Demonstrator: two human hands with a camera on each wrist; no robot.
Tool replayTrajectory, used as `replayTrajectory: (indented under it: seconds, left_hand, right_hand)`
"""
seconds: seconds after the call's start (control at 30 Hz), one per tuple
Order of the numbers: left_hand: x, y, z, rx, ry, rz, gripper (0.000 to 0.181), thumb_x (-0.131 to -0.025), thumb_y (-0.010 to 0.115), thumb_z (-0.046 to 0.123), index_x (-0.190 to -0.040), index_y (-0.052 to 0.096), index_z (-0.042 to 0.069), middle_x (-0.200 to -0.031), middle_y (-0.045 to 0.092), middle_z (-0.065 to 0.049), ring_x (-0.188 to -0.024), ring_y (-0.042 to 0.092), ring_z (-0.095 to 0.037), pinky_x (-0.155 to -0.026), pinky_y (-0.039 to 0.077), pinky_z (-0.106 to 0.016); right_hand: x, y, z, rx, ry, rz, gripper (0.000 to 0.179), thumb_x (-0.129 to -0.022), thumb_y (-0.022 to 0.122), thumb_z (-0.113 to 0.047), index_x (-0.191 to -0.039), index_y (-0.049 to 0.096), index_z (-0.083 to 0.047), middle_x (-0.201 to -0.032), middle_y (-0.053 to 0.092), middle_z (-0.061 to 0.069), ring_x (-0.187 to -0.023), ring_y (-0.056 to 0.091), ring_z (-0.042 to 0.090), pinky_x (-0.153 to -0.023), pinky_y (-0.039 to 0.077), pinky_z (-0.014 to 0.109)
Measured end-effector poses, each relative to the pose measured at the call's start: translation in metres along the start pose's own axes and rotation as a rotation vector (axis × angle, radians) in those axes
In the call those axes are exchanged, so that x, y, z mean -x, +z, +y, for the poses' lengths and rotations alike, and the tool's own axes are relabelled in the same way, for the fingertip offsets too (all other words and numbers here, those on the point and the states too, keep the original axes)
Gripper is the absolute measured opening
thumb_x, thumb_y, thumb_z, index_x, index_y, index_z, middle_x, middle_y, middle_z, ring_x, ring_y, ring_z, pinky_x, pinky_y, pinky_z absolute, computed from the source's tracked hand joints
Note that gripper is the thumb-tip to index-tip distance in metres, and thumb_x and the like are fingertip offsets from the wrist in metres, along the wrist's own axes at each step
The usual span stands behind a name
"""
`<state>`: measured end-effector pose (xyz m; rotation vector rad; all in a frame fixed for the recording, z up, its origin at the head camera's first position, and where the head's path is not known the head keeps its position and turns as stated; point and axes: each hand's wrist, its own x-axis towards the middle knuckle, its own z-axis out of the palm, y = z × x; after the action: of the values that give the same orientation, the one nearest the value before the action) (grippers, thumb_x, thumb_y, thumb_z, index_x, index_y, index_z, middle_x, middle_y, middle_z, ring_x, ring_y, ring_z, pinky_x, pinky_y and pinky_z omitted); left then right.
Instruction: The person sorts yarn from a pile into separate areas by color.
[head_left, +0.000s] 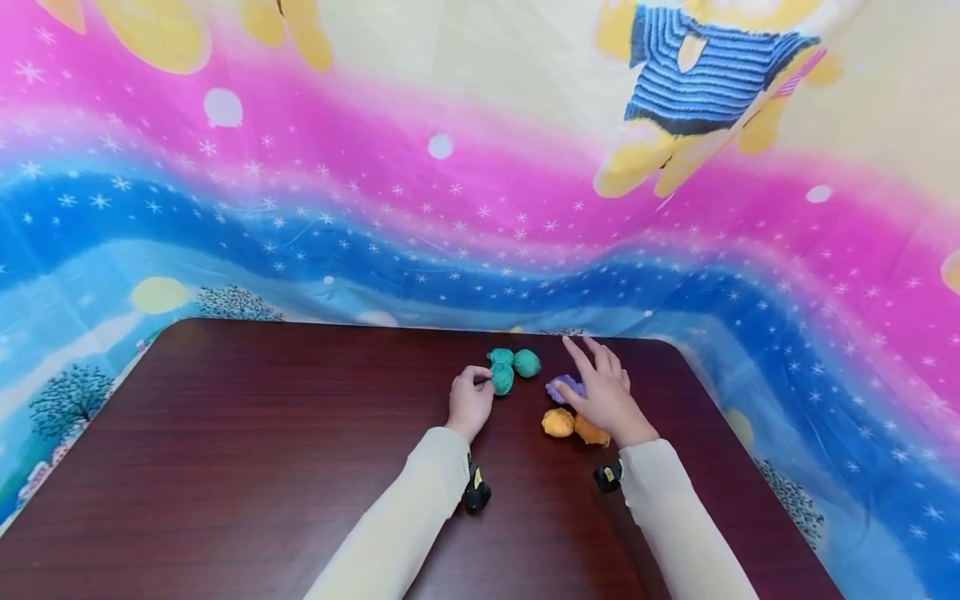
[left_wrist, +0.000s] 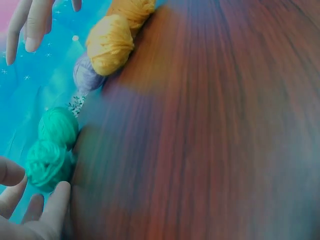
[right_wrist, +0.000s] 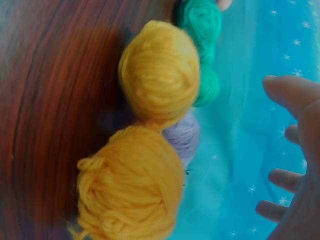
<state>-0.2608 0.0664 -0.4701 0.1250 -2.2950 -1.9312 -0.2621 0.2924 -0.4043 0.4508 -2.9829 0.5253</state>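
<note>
Three green yarn balls sit close together near the table's far edge; the front one [head_left: 502,380] is nearest my left hand [head_left: 471,402]. In the left wrist view, the left fingers [left_wrist: 54,210] are spread beside a green ball [left_wrist: 48,165]; whether they touch it I cannot tell. My right hand [head_left: 609,400] reaches over a purple yarn ball [head_left: 562,388], partly covering it, with its fingers extended and apart. Below that hand lie a yellow yarn ball [head_left: 557,422] and an orange-yellow one [head_left: 592,431], side by side. Nothing shows in the right hand's grasp.
The dark wooden table [head_left: 262,450] has rounded far corners. Behind it hangs a colourful printed cloth [head_left: 390,208] that meets the far edge. Black wrist cameras [head_left: 476,490] sit under both cream sleeves [head_left: 405,517].
</note>
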Motion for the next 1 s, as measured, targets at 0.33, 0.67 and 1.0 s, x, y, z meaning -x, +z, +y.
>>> replayTrajectory:
  seconds: [0.33,0.67,1.0]
  left_hand:
    - [-0.006,-0.023,0.001,-0.284,0.162,-0.039,0.024,-0.102,0.056,0.008,-0.123,0.067,0.007,-0.134,0.055,-0.019,-0.122,0.054,-0.039,-0.102,0.049,-0.049]
    - [-0.013,-0.058,0.006,-0.652,0.251,-0.055,0.038,-0.103,0.058,0.019,-0.140,0.057,0.014,-0.148,0.045,-0.015,-0.141,0.033,-0.043,-0.113,0.025,-0.071]
    - [-0.017,-0.102,0.018,-0.863,0.180,-0.135,0.057,-0.105,0.055,0.036,-0.157,0.039,0.020,-0.163,0.024,-0.015,-0.152,0.006,-0.048,-0.105,0.003,-0.086]
  right_hand:
    - [-0.011,-0.001,0.011,0.072,0.002,-0.015,0.078,-0.100,0.060,-0.048,-0.162,0.012,-0.046,-0.170,0.000,0.010,-0.151,-0.007,0.050,-0.105,-0.004,0.085]
    - [-0.020,-0.003,0.019,0.132,0.020,-0.025,0.077,-0.099,0.055,-0.060,-0.161,0.012,-0.047,-0.171,-0.001,0.010,-0.151,-0.012,0.051,-0.101,-0.010,0.086]
    - [-0.026,-0.004,0.025,0.158,0.028,-0.019,0.076,-0.099,0.053,-0.061,-0.161,0.011,-0.048,-0.171,-0.001,0.009,-0.151,-0.013,0.050,-0.102,-0.011,0.085]
